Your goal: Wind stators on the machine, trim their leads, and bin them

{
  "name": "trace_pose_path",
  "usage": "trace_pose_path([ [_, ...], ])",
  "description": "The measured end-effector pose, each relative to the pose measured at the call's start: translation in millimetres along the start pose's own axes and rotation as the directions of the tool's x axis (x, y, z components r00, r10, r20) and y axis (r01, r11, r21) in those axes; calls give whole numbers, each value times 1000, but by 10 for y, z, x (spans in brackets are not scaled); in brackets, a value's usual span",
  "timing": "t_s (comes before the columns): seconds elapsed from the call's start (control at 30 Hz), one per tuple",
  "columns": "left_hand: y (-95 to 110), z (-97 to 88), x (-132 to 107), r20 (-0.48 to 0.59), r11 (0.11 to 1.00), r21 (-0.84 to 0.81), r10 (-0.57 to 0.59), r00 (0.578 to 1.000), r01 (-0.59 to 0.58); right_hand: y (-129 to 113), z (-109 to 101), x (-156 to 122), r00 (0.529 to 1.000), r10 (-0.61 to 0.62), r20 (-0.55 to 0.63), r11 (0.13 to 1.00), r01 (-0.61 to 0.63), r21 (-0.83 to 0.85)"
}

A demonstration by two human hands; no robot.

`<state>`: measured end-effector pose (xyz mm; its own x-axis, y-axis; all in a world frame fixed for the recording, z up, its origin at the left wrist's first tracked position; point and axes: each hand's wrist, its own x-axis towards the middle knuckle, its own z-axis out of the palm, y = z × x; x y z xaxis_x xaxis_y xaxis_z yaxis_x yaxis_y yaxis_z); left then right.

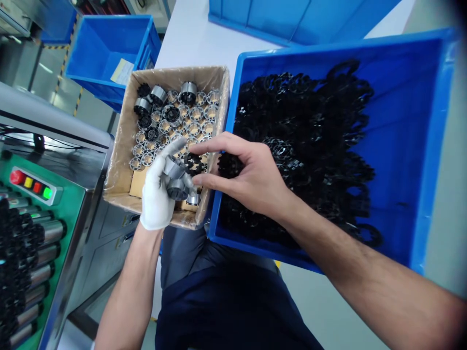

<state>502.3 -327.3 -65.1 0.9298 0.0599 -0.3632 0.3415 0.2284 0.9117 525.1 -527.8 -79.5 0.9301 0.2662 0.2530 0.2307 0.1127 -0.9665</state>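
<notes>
My left hand [156, 197], in a white glove with greyed fingertips, is closed around a couple of silver metal cylinders [175, 169] over the cardboard box. At the end of one cylinder is a black toothed plastic ring [194, 164], which the thumb and forefinger of my bare right hand [251, 175] grip by its edges. A second black toothed ring [229, 165] sits inside the curl of my right hand. Below both hands, the cardboard box [122, 146] holds rows of metal cylinders [193, 129], several fitted with black rings.
A large blue bin [430, 146] heaped with black plastic rings [302, 131] stands to the right. More blue bins [109, 43] [302, 19] are beyond. At left, a green machine panel [69, 194] has coloured buttons [36, 186] and rows of metal cylinders [47, 253].
</notes>
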Motion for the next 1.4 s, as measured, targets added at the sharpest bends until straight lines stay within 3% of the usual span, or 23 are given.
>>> trace_pose_path([
  [0.1, -88, -97, 16, 34, 947, 252, 196, 980, -199, 15, 66, -32, 998, 53, 26, 999, -53, 7],
  [0.17, -152, -155, 34, 35, 920, 326, 217, 976, -217, 27, 97, -51, 997, 62, 54, 998, -63, 9],
  [0.27, -208, -196, 49, 83, 898, 356, 246, 966, -259, 36, 116, -67, 997, 28, 78, 1000, -27, -13],
  [0.47, -191, -176, 38, 176, 838, 389, 340, 924, -383, 31, 115, -54, 999, -44, 9, 999, 44, -20],
  [0.67, -152, -111, 30, 168, 870, 353, 304, 938, -345, 56, 116, -76, 999, -38, 23, 999, 38, 14],
  [0.97, -175, -133, 19, 105, 888, 382, 233, 967, -256, 84, 74, -61, 997, -40, 59, 996, 45, -78],
  [1.13, -142, -75, 22, 139, 920, 306, 210, 968, -243, 39, 72, -41, 995, -1, 99, 990, 16, -142],
  [1.3, -7, -63, 55, -108, 980, 133, 162, 981, -147, -65, 81, -49, 996, 31, 88, 997, -25, -68],
  [1.4, 69, -63, 67, -151, 991, 109, 93, 984, -77, -82, 92, -70, 981, 113, 160, 993, -116, 9],
])
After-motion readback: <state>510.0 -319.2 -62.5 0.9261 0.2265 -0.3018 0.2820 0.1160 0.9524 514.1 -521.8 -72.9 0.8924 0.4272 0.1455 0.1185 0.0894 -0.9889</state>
